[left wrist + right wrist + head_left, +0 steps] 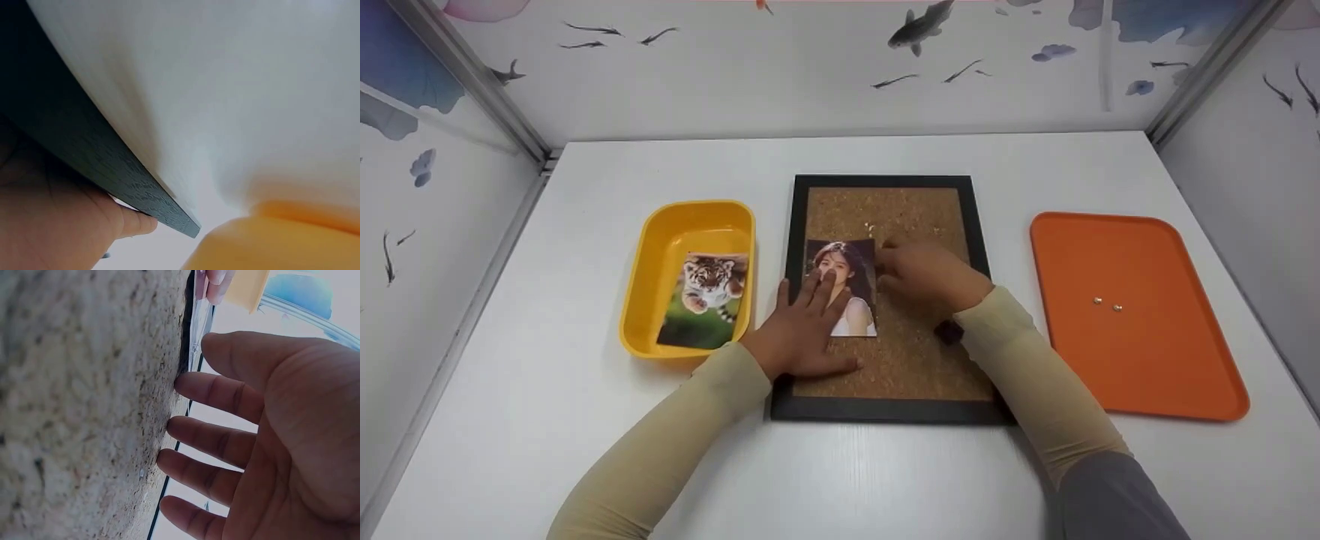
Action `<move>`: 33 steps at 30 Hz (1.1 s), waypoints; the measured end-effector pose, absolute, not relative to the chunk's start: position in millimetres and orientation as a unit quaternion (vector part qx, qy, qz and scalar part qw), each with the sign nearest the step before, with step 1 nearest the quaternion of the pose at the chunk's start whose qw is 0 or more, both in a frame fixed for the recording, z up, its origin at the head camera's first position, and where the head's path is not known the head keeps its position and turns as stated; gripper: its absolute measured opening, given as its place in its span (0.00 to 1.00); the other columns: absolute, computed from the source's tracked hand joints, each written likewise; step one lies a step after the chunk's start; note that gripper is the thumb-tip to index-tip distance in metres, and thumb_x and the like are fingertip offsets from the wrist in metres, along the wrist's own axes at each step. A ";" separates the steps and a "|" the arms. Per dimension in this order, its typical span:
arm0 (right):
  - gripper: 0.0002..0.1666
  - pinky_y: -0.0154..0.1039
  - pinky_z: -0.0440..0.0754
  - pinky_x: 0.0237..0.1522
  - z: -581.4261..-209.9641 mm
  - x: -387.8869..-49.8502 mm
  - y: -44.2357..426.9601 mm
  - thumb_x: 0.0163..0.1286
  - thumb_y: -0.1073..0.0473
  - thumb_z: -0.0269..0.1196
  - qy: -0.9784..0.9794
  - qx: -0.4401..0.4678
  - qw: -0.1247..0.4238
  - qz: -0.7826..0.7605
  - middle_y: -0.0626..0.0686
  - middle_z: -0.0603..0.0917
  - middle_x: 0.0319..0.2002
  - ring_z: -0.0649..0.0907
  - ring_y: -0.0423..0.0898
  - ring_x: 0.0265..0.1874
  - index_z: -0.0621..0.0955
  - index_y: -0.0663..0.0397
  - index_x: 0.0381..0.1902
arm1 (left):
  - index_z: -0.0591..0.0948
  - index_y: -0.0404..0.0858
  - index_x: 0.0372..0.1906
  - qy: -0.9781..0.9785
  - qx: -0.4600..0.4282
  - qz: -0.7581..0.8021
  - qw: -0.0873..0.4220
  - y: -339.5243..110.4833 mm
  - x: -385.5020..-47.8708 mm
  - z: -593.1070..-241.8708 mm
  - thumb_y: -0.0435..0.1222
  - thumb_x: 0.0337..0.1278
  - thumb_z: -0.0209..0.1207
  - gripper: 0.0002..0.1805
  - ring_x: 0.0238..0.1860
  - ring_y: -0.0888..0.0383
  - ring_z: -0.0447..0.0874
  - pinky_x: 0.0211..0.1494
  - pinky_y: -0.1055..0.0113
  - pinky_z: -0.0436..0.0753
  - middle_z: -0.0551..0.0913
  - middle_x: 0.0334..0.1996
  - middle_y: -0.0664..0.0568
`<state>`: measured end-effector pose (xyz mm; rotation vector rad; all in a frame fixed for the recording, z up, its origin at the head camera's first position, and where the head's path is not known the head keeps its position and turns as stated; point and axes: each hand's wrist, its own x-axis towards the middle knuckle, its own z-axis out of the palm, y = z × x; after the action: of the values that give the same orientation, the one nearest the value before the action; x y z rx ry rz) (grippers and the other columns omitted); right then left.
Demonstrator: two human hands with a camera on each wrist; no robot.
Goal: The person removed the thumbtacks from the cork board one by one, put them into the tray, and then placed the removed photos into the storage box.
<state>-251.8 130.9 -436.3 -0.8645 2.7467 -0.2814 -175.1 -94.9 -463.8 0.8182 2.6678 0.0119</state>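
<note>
My left hand lies spread over a photo of a person, pressing it against the corkboard. Its thumb points right across the cork below the photo. My right hand is at the photo's right edge. In the right wrist view, the right hand's spread fingers reach to the cork, thumb and index close to the photo's edge; no grip on it is visible. The board's black frame runs alongside the left hand in the left wrist view.
Left of the board stands a yellow tray with a tiger photo in it. An orange tray on the right bears two small silvery pieces. A small dark object is beside the right wrist. Printed panels enclose the white table.
</note>
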 end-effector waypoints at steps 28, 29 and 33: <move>0.15 0.48 0.79 0.52 -435.7 -246.6 127.8 0.76 0.48 0.57 0.934 -0.246 0.142 -0.215 0.46 0.84 0.43 0.82 0.45 0.42 0.82 0.45 0.54 | 0.38 0.46 0.81 0.942 0.286 0.005 0.176 -94.3 -175.0 -463.5 0.79 0.52 0.37 0.60 0.77 0.44 0.23 0.70 0.32 0.37 0.29 0.79 0.44; 0.15 0.48 0.79 0.52 -435.7 -246.2 127.3 0.75 0.48 0.58 0.934 -0.243 0.144 -0.219 0.46 0.84 0.43 0.82 0.45 0.42 0.82 0.45 0.54 | 0.38 0.46 0.81 0.942 0.286 0.004 0.175 -94.3 -174.8 -463.6 0.79 0.52 0.36 0.60 0.77 0.43 0.23 0.71 0.32 0.37 0.29 0.79 0.44; 0.13 0.47 0.80 0.48 -435.4 -244.7 125.8 0.75 0.49 0.58 0.932 -0.227 0.148 -0.241 0.46 0.83 0.40 0.81 0.46 0.39 0.82 0.44 0.52 | 0.38 0.45 0.81 0.942 0.289 0.003 0.168 -94.6 -173.8 -463.0 0.78 0.53 0.36 0.60 0.78 0.43 0.24 0.70 0.32 0.37 0.29 0.79 0.43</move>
<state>-244.7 125.8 -435.4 -0.6517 2.6803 -0.6946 -173.8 -94.6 -463.0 0.8214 2.6800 0.0071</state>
